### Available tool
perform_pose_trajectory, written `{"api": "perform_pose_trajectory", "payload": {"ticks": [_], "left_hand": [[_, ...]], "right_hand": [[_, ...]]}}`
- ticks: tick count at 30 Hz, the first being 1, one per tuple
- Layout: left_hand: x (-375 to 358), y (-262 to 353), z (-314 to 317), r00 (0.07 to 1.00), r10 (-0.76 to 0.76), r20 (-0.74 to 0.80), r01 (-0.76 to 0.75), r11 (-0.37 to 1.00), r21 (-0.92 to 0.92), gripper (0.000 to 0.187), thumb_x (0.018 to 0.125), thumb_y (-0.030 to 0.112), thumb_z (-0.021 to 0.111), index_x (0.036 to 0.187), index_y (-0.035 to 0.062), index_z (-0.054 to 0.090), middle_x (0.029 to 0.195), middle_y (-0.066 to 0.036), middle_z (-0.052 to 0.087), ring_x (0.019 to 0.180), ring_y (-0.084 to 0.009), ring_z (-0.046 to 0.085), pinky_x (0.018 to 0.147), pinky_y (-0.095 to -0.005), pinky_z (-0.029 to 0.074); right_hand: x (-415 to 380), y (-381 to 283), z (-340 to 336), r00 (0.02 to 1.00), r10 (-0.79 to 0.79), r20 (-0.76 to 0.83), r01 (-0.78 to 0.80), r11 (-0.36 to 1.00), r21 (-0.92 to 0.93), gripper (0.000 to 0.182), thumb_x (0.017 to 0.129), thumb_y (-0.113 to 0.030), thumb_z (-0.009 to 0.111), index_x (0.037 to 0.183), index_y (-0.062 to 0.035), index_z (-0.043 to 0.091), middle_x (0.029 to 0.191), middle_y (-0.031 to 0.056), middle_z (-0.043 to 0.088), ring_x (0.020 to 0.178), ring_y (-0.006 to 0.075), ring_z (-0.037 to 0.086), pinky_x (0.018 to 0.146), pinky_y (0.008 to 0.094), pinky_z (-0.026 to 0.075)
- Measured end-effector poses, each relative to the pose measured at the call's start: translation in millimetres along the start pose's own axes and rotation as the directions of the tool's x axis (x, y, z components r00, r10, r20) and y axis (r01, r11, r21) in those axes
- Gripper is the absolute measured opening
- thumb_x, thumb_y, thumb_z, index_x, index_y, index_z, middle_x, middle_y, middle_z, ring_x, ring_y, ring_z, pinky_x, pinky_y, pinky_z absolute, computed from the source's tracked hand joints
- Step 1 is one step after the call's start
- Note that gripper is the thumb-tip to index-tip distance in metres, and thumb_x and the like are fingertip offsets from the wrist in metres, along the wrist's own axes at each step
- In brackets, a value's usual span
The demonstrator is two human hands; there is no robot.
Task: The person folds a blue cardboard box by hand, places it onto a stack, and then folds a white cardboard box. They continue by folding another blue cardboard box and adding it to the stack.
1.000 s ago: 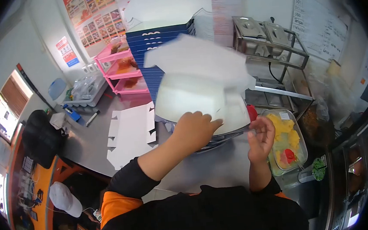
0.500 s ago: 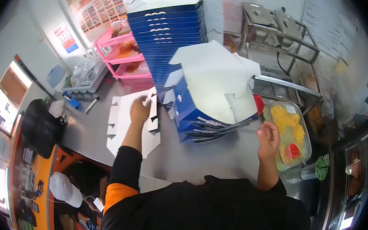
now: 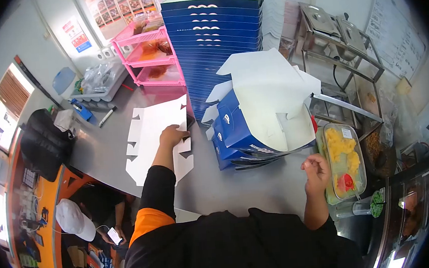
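Observation:
My left hand is on a flat, unfolded white carton with notched side flaps, its fingers closed at the carton's right edge. To the right stands a stack of opened blue boxes, their white lids raised and white insides showing. My right hand hovers with curled fingers in front of these boxes, and nothing shows in it. Close to its right sits a clear container of yellow food with a red item inside.
A tall stack of blue boxes rises at the back, beside a pink tiered rack. A marker lies at the left. A metal stand is at the right. A person in a white cap sits at lower left holding a phone.
My left hand has slid down the flat carton, its fingers now at the right edge. My right hand stays curled near the container. The view has shifted slightly.

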State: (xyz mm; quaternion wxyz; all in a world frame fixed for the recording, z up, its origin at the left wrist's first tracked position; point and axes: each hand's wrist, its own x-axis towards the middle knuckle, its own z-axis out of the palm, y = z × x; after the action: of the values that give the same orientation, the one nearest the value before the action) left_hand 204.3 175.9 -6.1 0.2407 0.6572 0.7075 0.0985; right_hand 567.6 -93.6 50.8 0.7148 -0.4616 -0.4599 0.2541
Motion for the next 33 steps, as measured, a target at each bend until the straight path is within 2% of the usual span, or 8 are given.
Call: {"api": "perform_pose_trajectory", "payload": {"ticks": [8,12,13,17,20,23,27,33], "left_hand": [[-4,4,-20,0.983,-0.112,0.149,0.141,0.969,-0.203,0.069,0.059,0.035,0.076,0.117,0.0072,0.053,0.110,-0.012,0.058,0.094,-0.0273,0.059,0.070,-0.0383,0.053],[48,-35,11,0.997,0.043,-0.066,-0.045,0.998,-0.033,0.025,0.074,0.023,0.062,0.090,0.0029,0.065,0.091,-0.011,0.064,0.082,-0.0300,0.061,0.059,-0.0416,0.051],[46,-38,11,0.986,0.063,-0.151,-0.063,0.998,0.005,0.020,0.079,0.019,0.056,0.075,0.0013,0.064,0.073,-0.010,0.063,0.074,-0.0266,0.060,0.056,-0.0378,0.049],[-4,-20,-28,0.965,-0.237,-0.111,0.044,0.565,-0.824,0.017,0.080,0.016,0.058,0.074,0.0004,0.058,0.068,-0.006,0.053,0.061,-0.0167,0.053,0.059,-0.0298,0.051],[-23,-33,-59,0.961,-0.233,-0.147,-0.101,0.202,-0.974,0.016,0.080,0.012,0.059,0.089,0.0003,0.055,0.080,-0.008,0.058,0.066,-0.0179,0.059,0.057,-0.0314,0.054],[-62,-26,-99,0.964,-0.199,-0.178,-0.164,0.084,-0.983,0.019,0.081,0.006,0.055,0.099,-0.0002,0.052,0.087,-0.010,0.060,0.074,-0.0204,0.062,0.061,-0.0328,0.056],[-132,-17,-135,0.965,-0.020,-0.263,-0.259,0.124,-0.958,0.029,0.080,-0.005,0.047,0.109,-0.0015,0.046,0.096,-0.013,0.058,0.078,-0.0235,0.063,0.067,-0.0355,0.057],[-228,10,-149,0.952,0.084,-0.296,-0.296,-0.010,-0.955,0.023,0.088,0.016,0.047,0.102,-0.0002,0.052,0.091,-0.009,0.061,0.075,-0.0160,0.062,0.067,-0.0289,0.052]], "right_hand": [[-2,2,21,0.992,0.071,0.108,-0.065,0.996,-0.055,0.015,0.074,0.000,0.061,0.088,0.0020,0.056,0.081,0.0045,0.053,0.074,0.0104,0.048,0.070,0.0227,0.038],[-4,3,22,0.989,0.065,0.133,-0.058,0.997,-0.059,0.015,0.074,0.000,0.061,0.088,0.0019,0.056,0.081,0.0049,0.053,0.075,0.0109,0.049,0.070,0.0234,0.038],[-5,2,22,0.989,0.067,0.135,-0.059,0.997,-0.058,0.015,0.074,-0.001,0.061,0.088,0.0019,0.056,0.082,0.0050,0.053,0.075,0.0111,0.049,0.070,0.0235,0.038],[-8,-7,34,0.967,0.047,0.249,-0.035,0.998,-0.054,0.014,0.072,0.000,0.061,0.086,0.0013,0.057,0.079,0.0065,0.055,0.072,0.0127,0.051,0.067,0.0241,0.039],[-7,-21,57,0.883,-0.016,0.468,0.034,0.999,-0.030,0.013,0.071,0.000,0.062,0.084,0.0006,0.058,0.077,0.0080,0.056,0.070,0.0140,0.052,0.064,0.0255,0.041],[-5,-34,98,0.747,-0.076,0.661,0.044,0.997,0.065,0.014,0.070,-0.001,0.064,0.083,0.0003,0.059,0.077,0.0091,0.056,0.069,0.0156,0.053,0.063,0.0269,0.042],[4,-49,165,0.561,-0.306,0.769,0.262,0.947,0.186,0.022,0.072,-0.006,0.065,0.092,-0.0007,0.059,0.086,0.0122,0.058,0.081,0.0237,0.056,0.072,0.0310,0.044],[-9,-56,266,0.380,-0.447,0.810,0.510,0.832,0.219,0.079,0.066,-0.028,0.070,0.133,-0.0114,0.031,0.137,0.0194,0.023,0.123,0.0407,0.028,0.098,0.0455,0.028]]}}
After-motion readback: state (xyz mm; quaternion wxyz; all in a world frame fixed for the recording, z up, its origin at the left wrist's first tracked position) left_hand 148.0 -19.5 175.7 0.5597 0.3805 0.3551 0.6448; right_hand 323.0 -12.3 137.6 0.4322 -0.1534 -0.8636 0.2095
